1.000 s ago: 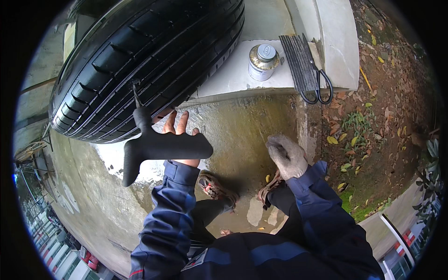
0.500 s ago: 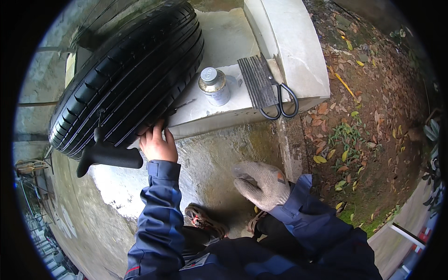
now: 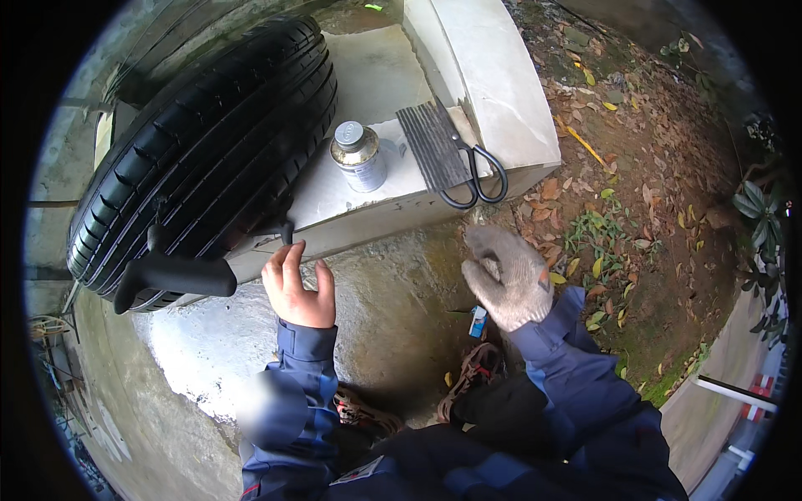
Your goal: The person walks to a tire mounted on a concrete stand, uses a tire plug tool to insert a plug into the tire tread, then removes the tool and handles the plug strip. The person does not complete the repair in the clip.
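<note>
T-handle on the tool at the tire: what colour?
The T-handle is plain black; the head view shows it best.

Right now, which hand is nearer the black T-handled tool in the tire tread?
Left. The bare left hand is just right of the black T-handled tool, with a gap between; the gloved right hand is well farther right.

Tire [image 3: 200, 159] on ledge's [image 3: 380, 67] left end, T-handle tool [image 3: 180, 274] stuck in tread. Can [image 3: 357, 159] right of tire, near front edge. Strip [image 3: 434, 146] further right, toward front-right corner; scissors [image 3: 474, 167] along strip's right side. Left hand [image 3: 301, 288], right hand [image 3: 510, 280] before ledge.
</note>
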Demonstrator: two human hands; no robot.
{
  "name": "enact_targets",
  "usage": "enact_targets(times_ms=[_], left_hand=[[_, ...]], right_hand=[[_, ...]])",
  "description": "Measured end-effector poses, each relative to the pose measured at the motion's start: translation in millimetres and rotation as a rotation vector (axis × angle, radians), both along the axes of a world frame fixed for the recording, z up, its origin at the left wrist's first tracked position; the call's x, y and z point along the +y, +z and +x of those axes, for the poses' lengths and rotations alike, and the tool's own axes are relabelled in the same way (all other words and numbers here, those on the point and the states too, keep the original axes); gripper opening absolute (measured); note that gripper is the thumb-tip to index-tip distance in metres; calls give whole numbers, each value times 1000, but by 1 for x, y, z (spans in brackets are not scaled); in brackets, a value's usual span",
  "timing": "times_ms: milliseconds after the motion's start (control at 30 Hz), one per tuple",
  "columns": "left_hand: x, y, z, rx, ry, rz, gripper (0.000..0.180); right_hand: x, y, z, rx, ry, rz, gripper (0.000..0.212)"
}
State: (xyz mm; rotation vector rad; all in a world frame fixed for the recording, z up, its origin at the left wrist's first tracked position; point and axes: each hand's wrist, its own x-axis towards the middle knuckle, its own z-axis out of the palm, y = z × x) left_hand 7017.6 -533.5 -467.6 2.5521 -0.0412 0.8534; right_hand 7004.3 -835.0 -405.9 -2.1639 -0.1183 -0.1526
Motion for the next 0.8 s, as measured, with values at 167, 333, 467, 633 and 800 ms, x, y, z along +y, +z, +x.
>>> enact_targets(times_ms=[167, 333, 467, 633, 800], left_hand=[[-35, 40, -16, 216, -291, -134, 37], [-26, 80, -51, 292, -449, -85, 34], [-6, 66, -52, 258, -365, -209, 29], [7, 46, -54, 329, -400, -249, 24], [2, 48, -38, 440, -531, -537, 23]], right_hand=[[0, 16, 66, -241, -162, -376, 54], [48, 28, 111, 80, -119, -852, 74], [54, 8, 131, 106, -85, -845, 37], [35, 17, 134, -49, -197, -794, 22], [26, 66, 63, 132, -414, -125, 26]])
